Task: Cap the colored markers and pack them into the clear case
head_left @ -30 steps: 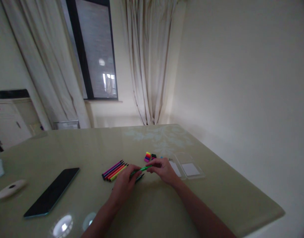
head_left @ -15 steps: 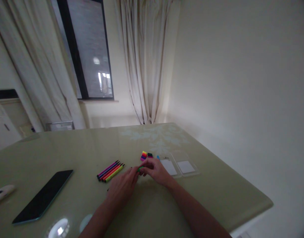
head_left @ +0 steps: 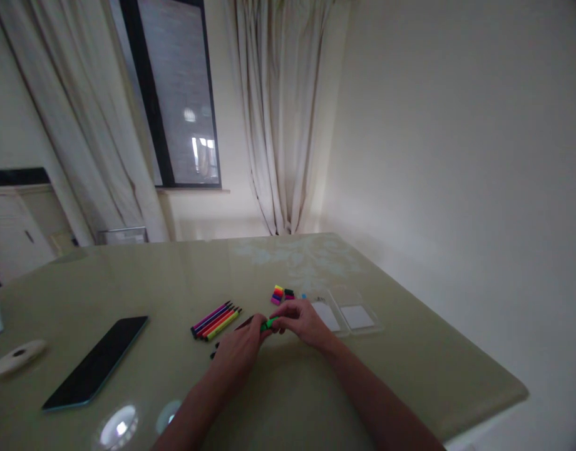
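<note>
A green marker (head_left: 270,324) is held between my two hands over the table; most of it is hidden by fingers. My left hand (head_left: 241,346) is closed around one part of it. With thumb and forefinger, my right hand (head_left: 303,321) pinches the green end. Left of my hands lies a row of uncapped markers (head_left: 216,321), purple, dark blue, red, orange-red and yellow-green. Dark tips of something else show beside my left hand, partly covered by it. Just behind my right hand sit small coloured marker caps (head_left: 277,294) and darker caps (head_left: 288,293).
An opened clear plastic case (head_left: 377,326) with white inserts lies right of my hands. A dark tablet (head_left: 97,362) and a white oval object (head_left: 18,359) lie on the left. The table's right edge (head_left: 438,311) runs near the wall.
The view has shifted slightly, so things appear a little further right. More of the green marker now shows between my fingers, and my hands are slightly further apart.
</note>
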{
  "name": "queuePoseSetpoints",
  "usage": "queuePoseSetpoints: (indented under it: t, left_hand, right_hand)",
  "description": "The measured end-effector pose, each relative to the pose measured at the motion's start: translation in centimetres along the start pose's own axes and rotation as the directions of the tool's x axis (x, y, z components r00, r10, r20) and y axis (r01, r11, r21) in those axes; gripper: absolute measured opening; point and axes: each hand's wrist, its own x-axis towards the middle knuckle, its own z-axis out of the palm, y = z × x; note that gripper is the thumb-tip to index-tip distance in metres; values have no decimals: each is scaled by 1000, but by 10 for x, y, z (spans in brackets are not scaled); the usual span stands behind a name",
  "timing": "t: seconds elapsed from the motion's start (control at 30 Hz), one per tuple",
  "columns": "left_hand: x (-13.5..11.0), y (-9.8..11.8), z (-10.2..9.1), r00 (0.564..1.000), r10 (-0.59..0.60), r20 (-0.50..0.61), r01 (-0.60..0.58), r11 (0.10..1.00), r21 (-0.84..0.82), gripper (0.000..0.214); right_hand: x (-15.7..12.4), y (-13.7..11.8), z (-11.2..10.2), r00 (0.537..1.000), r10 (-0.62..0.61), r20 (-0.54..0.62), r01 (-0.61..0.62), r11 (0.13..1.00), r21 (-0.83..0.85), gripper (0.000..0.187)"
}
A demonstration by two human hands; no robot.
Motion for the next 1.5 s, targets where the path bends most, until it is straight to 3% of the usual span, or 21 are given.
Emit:
queuePoseSetpoints:
  t: [0.1,0.33,0.47,0.9,0.97,1.07,1.13,1.2,1.33,1.4,1.5]
  left_hand:
    - [1,-2,4,1000,2,-1,-2,999,40,28]
    - [-2,0,7,990,76,-120,-73,997,35,29]
    - [-3,-1,3,991,49,-124,-50,999,-6,27]
    - [6,4,8,995,-88,36,88,996,7,28]
    - [7,7,12,997,-73,-17,71,992,-101,32]
    - [6,7,21,980,32,-195,-93,945,-314,44]
    - [4,0,25,956,60,-287,-171,910,-378,51]
    - [3,-13,25,948,20,-317,-150,908,-392,47]
    - [3,-40,10,966,28,-258,-105,951,-291,27]
    - [2,-49,4,978,54,-201,-96,973,-209,22]
    - [0,-54,2,989,54,-141,-76,985,-156,19]
  right_hand:
    - [-1,0,1,1000,5,9,-5,1000,-11,31]
    - [-1,-1,-3,998,44,46,-47,998,50,29]
    - [-1,-1,-3,997,61,50,-64,997,54,31]
    - [-2,5,2,993,94,68,-95,995,12,33]
    - [0,5,6,998,62,11,-63,997,40,35]
    - [5,3,8,998,3,-64,1,998,57,37]
    - [8,0,-3,992,-3,-128,15,996,89,38]
    - [10,-5,-26,964,24,-265,24,984,175,39]
    - [2,-17,-88,805,81,-587,93,961,261,48]
    - [-3,-19,-112,757,79,-648,61,980,191,48]
    - [-8,-14,-123,766,80,-638,-78,996,32,45]
